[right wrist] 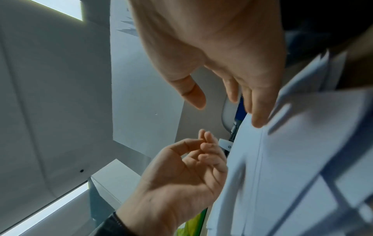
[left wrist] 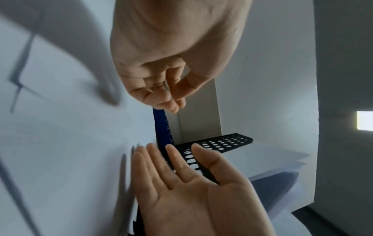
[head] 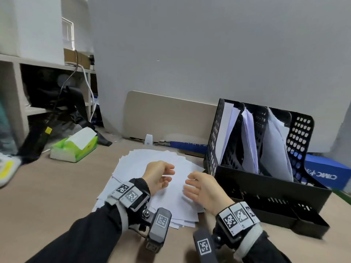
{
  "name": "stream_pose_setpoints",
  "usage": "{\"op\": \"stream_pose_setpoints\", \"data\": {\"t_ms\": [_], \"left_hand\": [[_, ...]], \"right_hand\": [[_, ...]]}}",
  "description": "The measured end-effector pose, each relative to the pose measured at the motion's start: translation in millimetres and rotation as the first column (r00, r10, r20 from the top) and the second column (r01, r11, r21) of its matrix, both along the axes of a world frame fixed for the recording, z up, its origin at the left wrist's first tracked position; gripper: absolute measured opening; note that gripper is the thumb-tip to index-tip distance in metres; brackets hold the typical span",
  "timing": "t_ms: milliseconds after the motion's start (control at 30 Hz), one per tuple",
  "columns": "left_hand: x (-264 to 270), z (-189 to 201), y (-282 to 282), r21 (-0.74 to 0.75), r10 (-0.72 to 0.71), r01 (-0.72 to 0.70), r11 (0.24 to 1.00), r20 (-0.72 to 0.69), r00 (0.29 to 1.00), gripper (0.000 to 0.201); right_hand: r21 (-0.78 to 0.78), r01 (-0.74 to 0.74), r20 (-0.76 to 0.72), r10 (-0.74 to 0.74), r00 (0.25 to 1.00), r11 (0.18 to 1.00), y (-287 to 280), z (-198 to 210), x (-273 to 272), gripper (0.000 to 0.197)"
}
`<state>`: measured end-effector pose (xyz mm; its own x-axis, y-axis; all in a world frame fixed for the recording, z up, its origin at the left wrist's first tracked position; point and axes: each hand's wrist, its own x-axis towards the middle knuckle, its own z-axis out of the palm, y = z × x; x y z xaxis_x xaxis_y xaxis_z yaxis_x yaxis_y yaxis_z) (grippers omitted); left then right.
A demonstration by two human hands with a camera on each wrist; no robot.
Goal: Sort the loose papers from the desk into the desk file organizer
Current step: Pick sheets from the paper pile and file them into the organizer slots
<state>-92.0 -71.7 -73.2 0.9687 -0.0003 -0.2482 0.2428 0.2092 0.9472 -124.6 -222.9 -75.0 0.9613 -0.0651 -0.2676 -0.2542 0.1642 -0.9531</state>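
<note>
I had both hands over the papers (head: 152, 186), palms facing each other. My left hand (head: 158, 174) had its fingers loosely curled and gripped nothing; my right hand (head: 202, 190) was open, fingers nearly straight, and whether their tips touched the top sheet I could not tell. The papers lay fanned on the desk (head: 47, 205), with the organizer (head: 266, 186) just beside them at 3 o'clock, sheets already standing in 3 of its slots. At 10 o'clock sat a tissue box (head: 74, 149). I judged the step to be between loads: some sheets filed, most of the pile waiting. The next move called for pinching up sheets from the top without dragging the fan, then carrying them toward 2 o'clock into a slot.
</note>
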Motion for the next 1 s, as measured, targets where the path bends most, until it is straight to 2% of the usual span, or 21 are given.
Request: {"op": "stream_pose_setpoints", "data": {"t_ms": [67,200,300,433,500,567,700,833,1000], "left_hand": [[3.3,-9.7,2.7,-0.047,-0.019,0.018,0.999,-0.03,0.999,0.01],[8.3,-27.7,4.4,-0.126,-0.024,0.018,0.992,-0.052,0.998,0.008],[11.8,-32.4,8.2,-0.189,-0.068,0.053,0.981,-0.074,0.995,0.006],[13.0,-34.8,13.1,-0.244,-0.098,0.075,0.967,-0.084,0.992,0.01],[13.1,-35.6,12.0,-0.23,-0.102,0.082,0.97,-0.075,0.992,0.009],[13.6,-36.7,10.6,-0.206,-0.093,0.08,0.975,-0.058,0.994,0.009],[12.5,-37.5,10.1,-0.151,-0.115,0.109,0.982,-0.033,0.993,0.009],[10.8,-37.1,11.1,-0.104,-0.16,0.155,0.982,-0.044,0.986,0.01],[7.6,-36.3,9.3,-0.03,-0.257,0.256,0.966,-0.034,0.966,0.038]], "right_hand": [[0.025,0.003,-0.028,-0.003,1.0,1.0,3.8,-7.3,2.5,0.006],[0.044,0.103,-0.04,-0.101,0.994,0.994,9.8,-21.5,6.0,0.01],[0.106,0.141,-0.047,-0.137,0.989,0.984,7.5,-26.7,5.5,0.023],[0.264,0.116,-0.047,-0.108,0.993,0.958,7.9,-23.4,0.1,0.013],[0.325,0.087,-0.065,-0.069,0.995,0.942,9.6,-21.0,-2.8,0.009],[0.352,0.052,-0.08,-0.025,0.996,0.935,7.8,-23.2,-2.1,0.015],[0.289,-0.066,-0.083,0.094,0.992,0.955,4.7,-29.5,0.6,0.029],[0.24,-0.163,-0.012,0.171,0.985,0.957,3.6,-30.8,-0.9,0.04],[0.205,-0.22,0.031,0.218,0.975,0.954,5.0,-29.5,-3.0,0.047]]}}
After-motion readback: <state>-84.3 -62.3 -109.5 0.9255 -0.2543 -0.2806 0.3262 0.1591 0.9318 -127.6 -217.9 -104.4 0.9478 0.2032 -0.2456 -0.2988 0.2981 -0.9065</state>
